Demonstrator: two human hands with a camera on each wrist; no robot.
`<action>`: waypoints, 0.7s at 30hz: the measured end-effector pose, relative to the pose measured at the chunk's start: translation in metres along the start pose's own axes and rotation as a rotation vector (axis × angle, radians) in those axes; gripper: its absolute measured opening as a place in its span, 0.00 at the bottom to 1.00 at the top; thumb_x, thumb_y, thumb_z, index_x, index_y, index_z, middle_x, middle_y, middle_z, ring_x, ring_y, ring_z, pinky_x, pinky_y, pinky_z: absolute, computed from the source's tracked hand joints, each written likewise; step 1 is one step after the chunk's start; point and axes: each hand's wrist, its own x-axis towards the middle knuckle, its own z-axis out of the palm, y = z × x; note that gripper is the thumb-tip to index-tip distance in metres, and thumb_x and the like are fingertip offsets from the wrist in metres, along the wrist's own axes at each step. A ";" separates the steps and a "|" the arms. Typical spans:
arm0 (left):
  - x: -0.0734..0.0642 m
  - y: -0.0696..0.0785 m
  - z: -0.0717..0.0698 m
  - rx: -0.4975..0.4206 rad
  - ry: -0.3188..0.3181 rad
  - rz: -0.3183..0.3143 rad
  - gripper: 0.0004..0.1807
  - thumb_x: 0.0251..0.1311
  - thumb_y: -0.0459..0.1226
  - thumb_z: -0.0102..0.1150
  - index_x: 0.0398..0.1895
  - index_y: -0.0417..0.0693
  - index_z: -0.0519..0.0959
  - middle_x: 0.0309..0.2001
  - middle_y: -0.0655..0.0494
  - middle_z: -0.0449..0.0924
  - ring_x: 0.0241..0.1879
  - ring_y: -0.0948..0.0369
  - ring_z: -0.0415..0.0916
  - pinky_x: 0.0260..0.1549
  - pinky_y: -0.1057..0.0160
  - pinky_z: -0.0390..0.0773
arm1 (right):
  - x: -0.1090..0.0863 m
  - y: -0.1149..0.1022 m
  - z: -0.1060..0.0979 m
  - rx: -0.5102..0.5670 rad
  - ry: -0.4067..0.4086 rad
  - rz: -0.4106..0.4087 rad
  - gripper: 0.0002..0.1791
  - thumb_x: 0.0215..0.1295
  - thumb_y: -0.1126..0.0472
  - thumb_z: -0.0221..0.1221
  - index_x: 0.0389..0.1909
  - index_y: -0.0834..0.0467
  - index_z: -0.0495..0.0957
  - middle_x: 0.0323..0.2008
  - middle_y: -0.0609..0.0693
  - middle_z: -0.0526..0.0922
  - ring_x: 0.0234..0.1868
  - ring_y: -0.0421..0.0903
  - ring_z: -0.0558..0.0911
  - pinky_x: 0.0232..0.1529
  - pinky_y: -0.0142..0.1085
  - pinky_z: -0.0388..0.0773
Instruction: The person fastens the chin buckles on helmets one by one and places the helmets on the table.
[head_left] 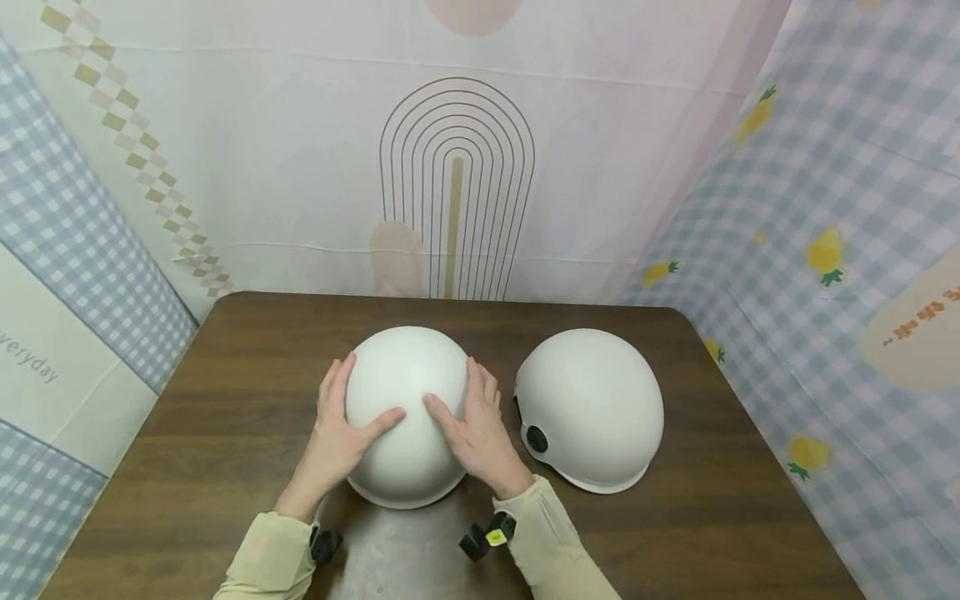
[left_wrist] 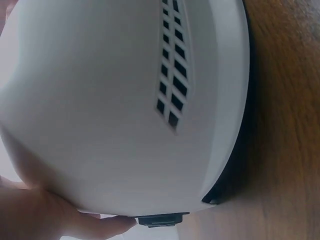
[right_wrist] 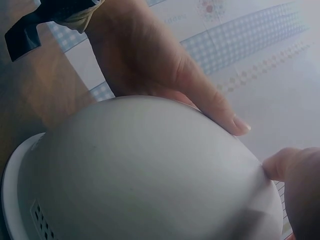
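Observation:
A white rounded helmet [head_left: 408,367] sits on the brown wooden table between both hands. My left hand [head_left: 335,442] holds its left side, fingers along the far side and thumb on the top. Opposite it, my right hand [head_left: 482,435] holds the right side, thumb also on the shell. In the left wrist view, dark slanted vents [left_wrist: 172,80] run along the shell, and a fingertip lies near a black fitting [left_wrist: 161,220] on the side. The right wrist view shows the smooth shell [right_wrist: 150,160] with the right thumb [right_wrist: 285,165] against it.
A second white helmet [head_left: 596,400], with a black round side fitting [head_left: 537,439], rests to the right of the first. Behind the wooden table [head_left: 202,433] hangs a patterned cloth [head_left: 300,167]; checked cloths [head_left: 825,167] line the sides. Small black devices are strapped to both wrists.

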 end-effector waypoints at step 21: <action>0.002 -0.003 0.001 0.010 -0.020 -0.019 0.54 0.54 0.58 0.67 0.78 0.64 0.44 0.77 0.50 0.34 0.72 0.39 0.43 0.58 0.30 0.56 | 0.002 0.008 0.006 0.019 -0.016 0.032 0.51 0.65 0.32 0.51 0.76 0.58 0.45 0.72 0.60 0.50 0.69 0.59 0.56 0.61 0.61 0.61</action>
